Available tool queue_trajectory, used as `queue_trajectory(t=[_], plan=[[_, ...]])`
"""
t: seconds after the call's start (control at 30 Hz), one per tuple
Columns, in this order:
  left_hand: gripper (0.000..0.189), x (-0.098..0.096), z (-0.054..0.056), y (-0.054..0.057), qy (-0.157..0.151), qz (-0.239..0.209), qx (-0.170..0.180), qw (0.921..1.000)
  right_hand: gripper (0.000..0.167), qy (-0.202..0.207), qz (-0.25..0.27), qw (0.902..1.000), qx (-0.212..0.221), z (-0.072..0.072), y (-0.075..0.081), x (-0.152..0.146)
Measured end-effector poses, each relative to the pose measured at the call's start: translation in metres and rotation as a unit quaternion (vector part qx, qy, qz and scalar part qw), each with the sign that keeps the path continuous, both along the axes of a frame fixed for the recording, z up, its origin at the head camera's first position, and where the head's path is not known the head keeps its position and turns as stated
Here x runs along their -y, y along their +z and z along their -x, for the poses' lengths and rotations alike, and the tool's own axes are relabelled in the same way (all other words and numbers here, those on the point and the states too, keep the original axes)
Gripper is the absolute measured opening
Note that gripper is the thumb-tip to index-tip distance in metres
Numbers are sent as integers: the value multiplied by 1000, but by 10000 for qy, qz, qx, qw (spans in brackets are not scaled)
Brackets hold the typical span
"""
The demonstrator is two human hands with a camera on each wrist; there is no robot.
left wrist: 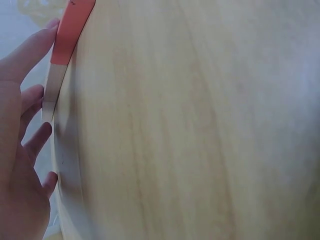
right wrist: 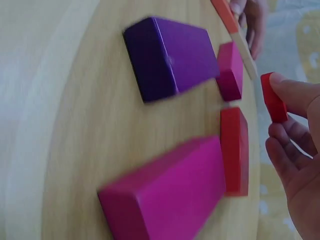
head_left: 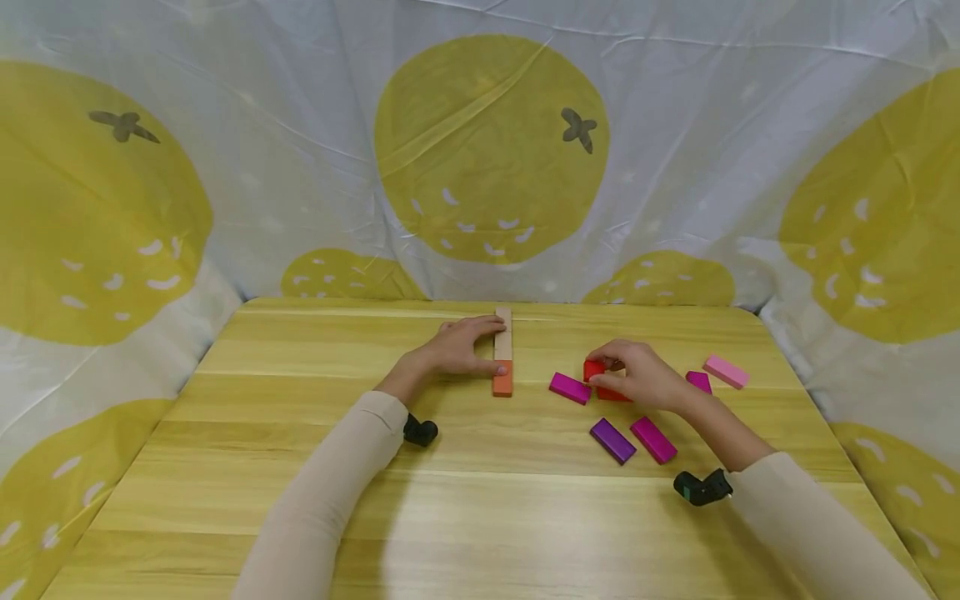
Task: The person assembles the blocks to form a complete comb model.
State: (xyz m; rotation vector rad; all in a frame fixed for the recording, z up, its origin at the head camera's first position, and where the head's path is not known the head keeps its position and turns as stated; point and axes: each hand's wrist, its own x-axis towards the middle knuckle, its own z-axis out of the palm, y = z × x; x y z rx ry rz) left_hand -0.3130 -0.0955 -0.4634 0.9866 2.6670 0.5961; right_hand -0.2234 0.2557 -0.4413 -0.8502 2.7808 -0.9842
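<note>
A row of plain wooden blocks (head_left: 503, 340) ends in an orange block (head_left: 502, 385) at its near end. My left hand (head_left: 461, 347) rests along the row's left side, thumb at the orange block and fingers at the plain wood. My right hand (head_left: 640, 377) pinches a red block (right wrist: 273, 97) between thumb and fingers, raised off the table. Beneath that hand a second red block (right wrist: 234, 150) lies on the table, partly covered in the head view. A magenta block (head_left: 570, 388) lies just left of it.
Nearer me on the wooden table (head_left: 480, 525) are a purple block (head_left: 612, 441) and another magenta block (head_left: 654, 439). Right of my right hand lie a magenta block (head_left: 699, 382), partly hidden, and a pink block (head_left: 725, 372). A fruit-patterned cloth (head_left: 675, 167) hangs behind the table.
</note>
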Motion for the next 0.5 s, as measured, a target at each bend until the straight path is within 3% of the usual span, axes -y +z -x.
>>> queue_trajectory(t=[0.5], plan=[[88, -1, 0, 1, 56, 39, 19, 10000, 31, 616, 407, 9973, -32, -12, -8, 55]])
